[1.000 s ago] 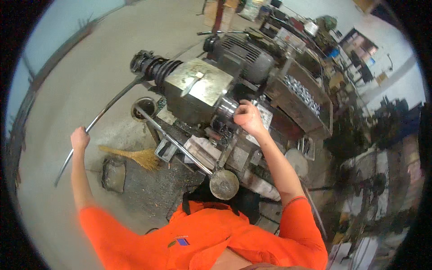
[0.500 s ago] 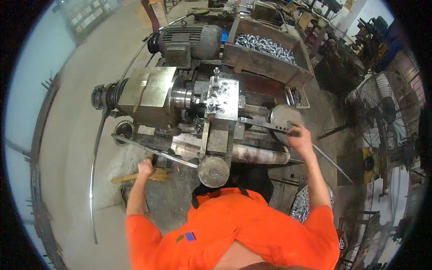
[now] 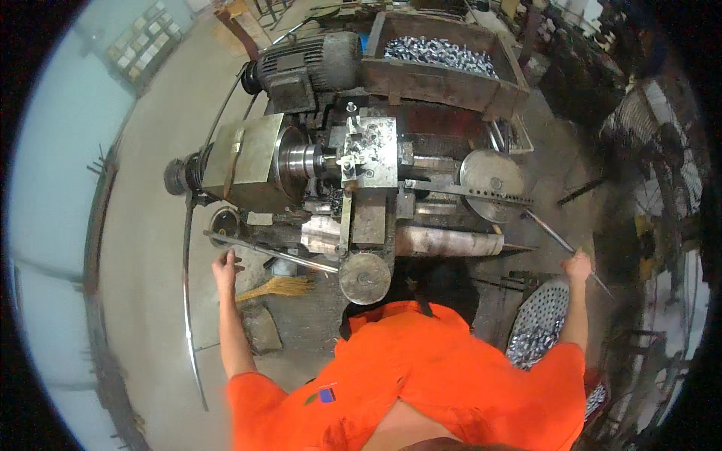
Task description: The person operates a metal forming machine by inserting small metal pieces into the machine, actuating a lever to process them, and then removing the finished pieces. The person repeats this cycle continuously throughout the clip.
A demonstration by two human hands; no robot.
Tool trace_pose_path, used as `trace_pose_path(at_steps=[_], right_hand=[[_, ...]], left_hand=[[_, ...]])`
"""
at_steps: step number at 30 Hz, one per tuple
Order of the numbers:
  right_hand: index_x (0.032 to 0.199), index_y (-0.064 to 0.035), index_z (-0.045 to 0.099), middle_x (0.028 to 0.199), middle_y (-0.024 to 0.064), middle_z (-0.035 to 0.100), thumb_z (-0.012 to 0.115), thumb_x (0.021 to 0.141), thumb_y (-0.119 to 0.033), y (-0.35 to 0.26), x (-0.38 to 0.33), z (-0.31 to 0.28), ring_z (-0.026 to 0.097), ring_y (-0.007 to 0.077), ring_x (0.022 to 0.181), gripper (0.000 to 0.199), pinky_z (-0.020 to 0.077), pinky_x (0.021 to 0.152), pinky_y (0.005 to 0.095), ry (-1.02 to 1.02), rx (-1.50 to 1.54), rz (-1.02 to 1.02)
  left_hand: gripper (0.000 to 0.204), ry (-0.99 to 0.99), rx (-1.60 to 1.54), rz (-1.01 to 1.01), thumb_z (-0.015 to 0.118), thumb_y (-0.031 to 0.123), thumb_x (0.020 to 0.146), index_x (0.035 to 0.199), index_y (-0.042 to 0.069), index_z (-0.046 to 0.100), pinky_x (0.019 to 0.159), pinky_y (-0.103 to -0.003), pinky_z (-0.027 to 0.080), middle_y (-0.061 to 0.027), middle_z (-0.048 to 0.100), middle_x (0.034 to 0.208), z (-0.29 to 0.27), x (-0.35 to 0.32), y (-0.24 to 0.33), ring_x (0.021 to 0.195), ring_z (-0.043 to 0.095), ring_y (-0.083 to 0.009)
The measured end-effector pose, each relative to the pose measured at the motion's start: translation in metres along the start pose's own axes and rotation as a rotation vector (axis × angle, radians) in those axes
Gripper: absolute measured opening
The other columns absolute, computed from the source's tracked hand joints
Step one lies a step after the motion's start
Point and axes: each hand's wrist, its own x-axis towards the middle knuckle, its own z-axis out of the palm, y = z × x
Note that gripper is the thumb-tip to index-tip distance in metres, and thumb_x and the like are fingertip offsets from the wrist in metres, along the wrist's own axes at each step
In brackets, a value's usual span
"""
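Observation:
My right hand (image 3: 577,266) is closed around a thin metal rod (image 3: 553,231) that slants out from beside the round handwheel (image 3: 492,179) on the right of the lathe. My left hand (image 3: 225,272) is raised just below the outer end of a long steel lever (image 3: 282,256). Its fingers look partly apart and hold nothing that I can see. That lever runs to a round disc (image 3: 365,278) at the front of the machine. Behind it are the chuck (image 3: 302,161) and the metal tool block (image 3: 376,152), with a small clamped tool facing the chuck.
A wooden crate (image 3: 451,89) of shiny metal parts stands behind the lathe, beside the motor (image 3: 308,64). A perforated basket (image 3: 543,304) with more parts is by my right arm. A straw broom (image 3: 278,287) lies near my left forearm. A long bar (image 3: 188,301) sticks out at left.
My right hand has left the handwheel area and moved right onto the rod. My left hand has shifted from near the broom to the lever's outer end. The view has shifted slightly.

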Motion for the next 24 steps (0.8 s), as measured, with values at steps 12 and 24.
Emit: trace_pose_path(at_steps=[12,24], right_hand=[[0.071,-0.0014,0.056,0.069,0.0201,0.057,0.057,0.060,-0.023,-0.059,-0.182,-0.020,0.056,0.0369,0.062,0.024,0.0439,0.056,0.0422,-0.206,0.682,-0.050],[0.076,-0.0010,0.053,0.061,0.0178,0.052,0.053,0.064,-0.024,-0.075,-0.208,-0.014,0.051,0.0345,0.056,0.026,0.0411,0.053,0.0395,-0.193,0.787,-0.025]], left_hand=[[0.046,0.070,-0.190,-0.192,0.058,0.036,0.083,0.095,-0.006,0.048,0.039,-0.031,0.051,-0.0135,0.056,0.062,0.050,-0.001,0.032,0.046,0.060,-0.0251],[0.052,0.011,-0.095,-0.199,0.056,0.042,0.082,0.091,-0.009,0.049,0.037,-0.031,0.049,-0.0186,0.058,0.060,0.057,-0.012,0.058,0.044,0.060,-0.0265]])
